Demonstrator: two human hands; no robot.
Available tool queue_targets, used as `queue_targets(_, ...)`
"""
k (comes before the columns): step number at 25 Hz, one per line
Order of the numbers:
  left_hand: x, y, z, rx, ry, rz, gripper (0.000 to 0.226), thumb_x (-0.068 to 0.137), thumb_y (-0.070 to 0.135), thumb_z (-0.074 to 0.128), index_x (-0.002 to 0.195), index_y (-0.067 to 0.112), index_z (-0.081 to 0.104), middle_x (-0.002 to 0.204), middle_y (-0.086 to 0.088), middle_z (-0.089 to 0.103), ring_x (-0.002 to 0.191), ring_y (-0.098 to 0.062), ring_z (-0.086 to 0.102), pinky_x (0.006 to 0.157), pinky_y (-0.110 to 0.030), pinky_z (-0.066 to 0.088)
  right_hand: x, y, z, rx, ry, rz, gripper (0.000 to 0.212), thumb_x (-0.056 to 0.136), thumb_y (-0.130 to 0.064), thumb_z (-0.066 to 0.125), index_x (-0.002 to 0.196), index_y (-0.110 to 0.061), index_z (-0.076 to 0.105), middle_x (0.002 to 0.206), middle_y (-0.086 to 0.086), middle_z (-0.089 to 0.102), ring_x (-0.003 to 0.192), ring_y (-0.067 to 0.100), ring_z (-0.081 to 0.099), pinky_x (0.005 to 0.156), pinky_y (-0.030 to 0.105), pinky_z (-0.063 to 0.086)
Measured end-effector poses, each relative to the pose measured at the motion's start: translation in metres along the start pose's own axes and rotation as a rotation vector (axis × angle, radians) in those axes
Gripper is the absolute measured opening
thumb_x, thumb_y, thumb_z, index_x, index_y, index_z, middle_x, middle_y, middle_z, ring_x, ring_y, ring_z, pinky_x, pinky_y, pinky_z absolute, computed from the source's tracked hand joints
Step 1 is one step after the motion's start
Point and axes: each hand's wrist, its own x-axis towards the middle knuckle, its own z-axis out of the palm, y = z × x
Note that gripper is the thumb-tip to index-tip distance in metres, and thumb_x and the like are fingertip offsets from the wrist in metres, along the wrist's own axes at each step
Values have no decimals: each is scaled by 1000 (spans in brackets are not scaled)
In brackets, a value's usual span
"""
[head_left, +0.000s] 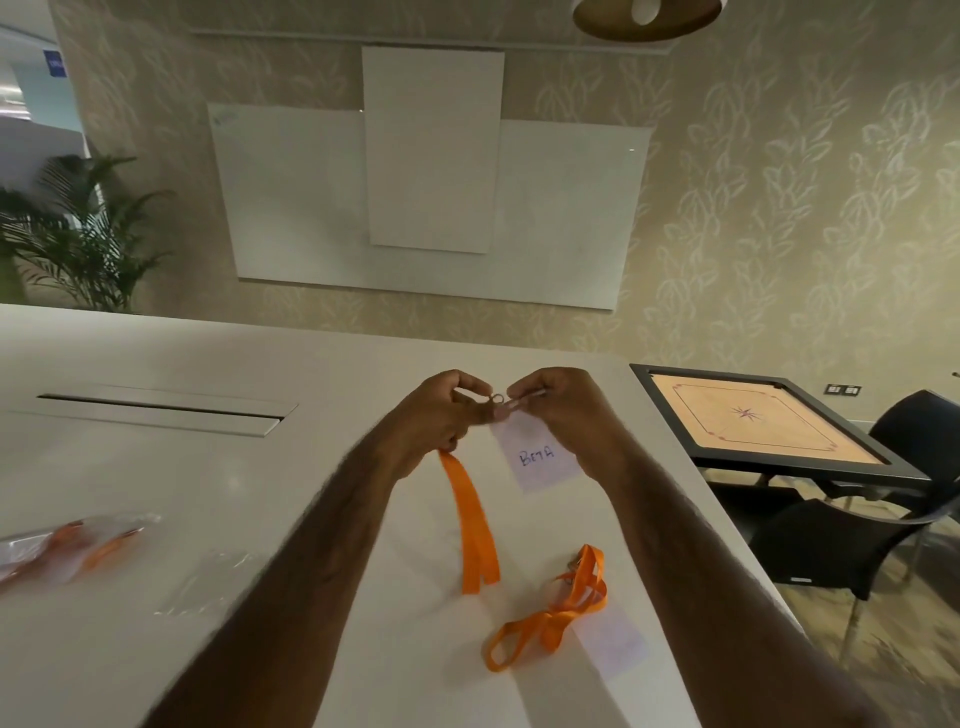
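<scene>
At left, bag (31, 551) of lanyards (106, 546), badge (540, 460) in hand (563, 415)

Orange lanyard (470, 525) hangs beside white "BETA" card (540, 457).

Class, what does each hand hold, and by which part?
Left hand: orange lanyard, at its clip end; right hand: BETA card, at its top edge.

Both bare arms stretched forward, converging at centre. Left forearm (311, 561) enters from lower left, right forearm (717, 582) from lower right. Left hand (441, 410): fingers curled, thumb and forefinger pinching a small metal ring (496, 399). Right hand (563, 410): fingers curled, tips pinching the top edge of a clear plastic badge sleeve (540, 460). Fingertips of the two hands almost meet; wrists well apart.
</scene>
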Motion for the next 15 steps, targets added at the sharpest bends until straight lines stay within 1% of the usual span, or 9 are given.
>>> queue_targets(2, 2, -2, -10, 352, -19, 107, 37, 80, 29, 84, 110, 35, 64, 92, 10, 67, 74, -10, 63, 56, -19, 46, 2, 3, -10, 20, -1, 39, 18, 85, -2, 66, 84, -15, 78, 87, -3, 75, 83, 22, 70, 68, 28, 53)
queue_targets(3, 3, -2, -12, 429, 9, 178, 27, 83, 28, 81, 105, 36, 67, 89, 13, 67, 75, -7, 64, 57, -16, 47, 3, 6, -14, 45, -41, 51, 17, 85, -1, 66, 87, -14, 78, 88, 0, 76, 84, 24, 71, 68, 28, 54)
queue_targets(5, 4, -3, -15, 252, 29, 251, 5, 92, 27, 71, 91, 31, 74, 72, 16, 66, 59, 0, 57, 49, -11, 41, 2, 10, -21, 115, -203, 69, 15, 87, -1, 67, 96, -10, 76, 91, 5, 77, 84, 23, 73, 67, 26, 56)
queue_targets(7, 4, -2, -17, 28, 79, 246, 17, 97, 27, 64, 87, 28, 78, 66, 9, 66, 49, -2, 48, 43, -14, 35, -2, 13, -25, 174, -388, 88, 15, 90, -2, 67, 103, -6, 73, 96, 7, 77, 90, 23, 74, 73, 26, 58)
queue_targets(9, 4, -1, -15, -48, 126, 241, 18, 98, 26, 62, 89, 26, 78, 75, -4, 69, 54, -8, 52, 44, -19, 38, -6, 14, -23, 244, -445, 41, 11, 92, -6, 67, 102, -8, 71, 101, 8, 76, 100, 27, 72, 83, 33, 60)
queue_targets(10, 2, -1, -10, -97, 107, 248, 15, 96, 29, 63, 94, 22, 76, 82, -11, 71, 61, -14, 59, 48, -23, 44, -7, 12, -20, 307, -415, -6, 10, 92, -8, 67, 102, -9, 71, 105, 9, 75, 105, 29, 71, 89, 36, 59)
queue_targets(12, -7, -5, 2, -212, 17, 285, 33, 86, 38, 68, 109, 13, 70, 99, -16, 72, 84, -30, 70, 67, -38, 58, -8, 7, -11, 470, -312, -102, 16, 93, -10, 65, 108, -11, 72, 113, 11, 73, 112, 31, 67, 99, 41, 52)
queue_targets(14, -15, -14, 16, -323, -82, 344, 45, 82, 34, 72, 115, 5, 65, 105, -18, 70, 94, -33, 69, 85, -50, 58, -7, 0, -2, 615, -248, -177, 17, 96, -8, 61, 109, -10, 72, 109, 10, 73, 108, 28, 68, 100, 42, 51)
queue_targets(15, -16, -15, 21, -360, -91, 329, 40, 84, 28, 71, 113, 0, 64, 102, -20, 69, 92, -34, 69, 91, -55, 56, -6, -3, 2, 667, -213, -176, 16, 97, -7, 59, 107, -9, 71, 105, 8, 72, 104, 26, 69, 97, 42, 54)
